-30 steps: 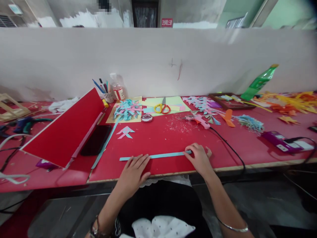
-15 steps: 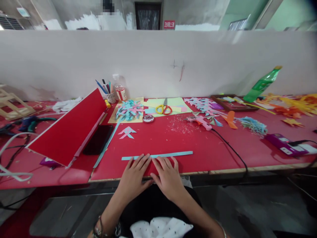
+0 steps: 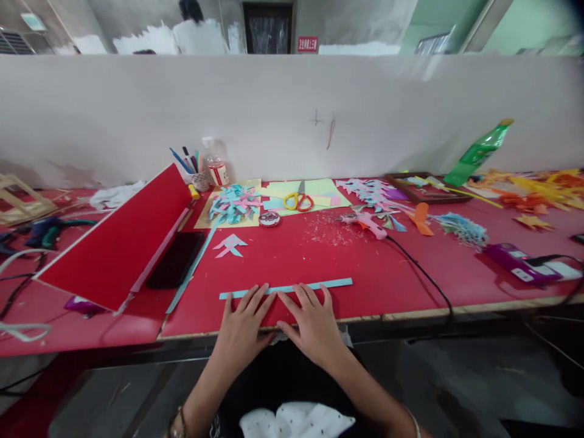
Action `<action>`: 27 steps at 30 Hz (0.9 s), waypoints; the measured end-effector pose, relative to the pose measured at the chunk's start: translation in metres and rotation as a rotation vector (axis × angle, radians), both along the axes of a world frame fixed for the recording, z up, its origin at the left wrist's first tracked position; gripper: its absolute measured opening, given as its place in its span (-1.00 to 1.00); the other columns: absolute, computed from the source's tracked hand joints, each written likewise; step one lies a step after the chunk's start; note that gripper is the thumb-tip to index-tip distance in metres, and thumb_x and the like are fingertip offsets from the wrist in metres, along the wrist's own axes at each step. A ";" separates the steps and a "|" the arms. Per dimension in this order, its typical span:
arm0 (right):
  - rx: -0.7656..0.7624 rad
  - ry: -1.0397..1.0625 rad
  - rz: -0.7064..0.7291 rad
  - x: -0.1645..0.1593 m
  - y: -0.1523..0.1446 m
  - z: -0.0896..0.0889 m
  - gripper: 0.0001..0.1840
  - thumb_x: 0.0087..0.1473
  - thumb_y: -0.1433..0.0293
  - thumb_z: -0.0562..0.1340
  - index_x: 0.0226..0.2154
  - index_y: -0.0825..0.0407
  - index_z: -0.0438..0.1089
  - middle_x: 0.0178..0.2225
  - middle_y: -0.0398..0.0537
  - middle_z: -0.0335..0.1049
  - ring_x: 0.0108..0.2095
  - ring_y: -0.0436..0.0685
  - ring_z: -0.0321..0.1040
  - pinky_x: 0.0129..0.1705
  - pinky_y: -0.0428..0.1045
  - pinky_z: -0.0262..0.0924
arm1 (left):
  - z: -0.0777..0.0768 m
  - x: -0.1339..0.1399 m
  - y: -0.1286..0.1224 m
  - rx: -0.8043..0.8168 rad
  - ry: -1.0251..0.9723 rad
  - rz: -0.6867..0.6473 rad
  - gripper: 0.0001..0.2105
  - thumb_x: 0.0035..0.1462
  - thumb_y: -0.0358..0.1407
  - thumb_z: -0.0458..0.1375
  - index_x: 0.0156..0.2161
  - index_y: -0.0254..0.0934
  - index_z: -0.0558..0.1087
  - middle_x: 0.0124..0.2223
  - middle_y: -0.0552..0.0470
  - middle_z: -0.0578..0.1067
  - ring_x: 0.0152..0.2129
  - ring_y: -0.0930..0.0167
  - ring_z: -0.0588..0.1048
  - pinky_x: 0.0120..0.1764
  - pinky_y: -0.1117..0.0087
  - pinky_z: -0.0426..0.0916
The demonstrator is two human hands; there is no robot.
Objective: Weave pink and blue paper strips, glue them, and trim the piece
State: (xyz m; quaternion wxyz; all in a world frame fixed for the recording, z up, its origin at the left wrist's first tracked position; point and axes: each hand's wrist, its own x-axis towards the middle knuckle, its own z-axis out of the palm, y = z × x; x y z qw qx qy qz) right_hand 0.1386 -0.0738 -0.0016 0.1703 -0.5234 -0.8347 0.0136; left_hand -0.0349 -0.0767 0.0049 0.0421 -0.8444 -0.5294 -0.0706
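A narrow light-blue paper strip lies crosswise on the red table near its front edge. My left hand rests on the left half of the strip, fingers spread and fingertips touching the paper. Beside it, my right hand presses its spread fingertips on the strip's middle and right part. Both index fingertips almost meet, and neither hand grasps anything. A folded pink-and-blue paper piece sits beyond my left hand.
Scissors lie on pale paper sheets at the back. A pink glue gun with a black cable is to the right. At left, a red board leans over a dark phone. A green bottle tilts against the partition.
My fingers have spread a little wider along the strip, the right hand's shifting slightly rightward. The strip stays flat in about the same place; the whole view has shifted slightly.
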 end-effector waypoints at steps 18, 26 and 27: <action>0.123 -0.082 -0.373 0.080 -0.006 -0.017 -0.57 0.09 0.19 -0.04 0.01 -0.14 0.20 0.02 0.05 0.14 0.04 0.20 0.06 0.03 0.23 -0.10 | 0.005 0.002 0.002 -0.073 0.004 0.035 -0.47 0.01 -0.22 0.06 0.12 -0.15 0.11 0.16 -0.02 0.16 0.07 0.19 0.13 0.03 -0.07 -0.01; 0.166 -0.077 -0.546 0.115 0.005 -0.007 -0.65 0.06 0.28 0.02 -0.16 0.01 0.37 -0.09 0.07 0.25 -0.10 0.23 0.19 -0.01 0.22 -0.04 | 0.012 -0.003 0.005 -0.093 -0.042 -0.018 -0.47 0.02 -0.11 0.06 0.10 -0.20 0.14 0.13 -0.07 0.22 0.02 0.20 0.18 0.01 0.05 0.10; 0.178 -0.056 -0.559 0.115 0.010 -0.003 -0.67 0.05 0.32 0.02 -0.20 0.04 0.39 -0.11 0.08 0.27 -0.13 0.24 0.20 -0.01 0.22 -0.05 | 0.014 -0.004 0.007 -0.099 -0.057 -0.027 -0.49 0.03 -0.10 0.04 0.09 -0.21 0.16 0.11 -0.08 0.24 0.01 0.21 0.20 -0.01 0.09 0.13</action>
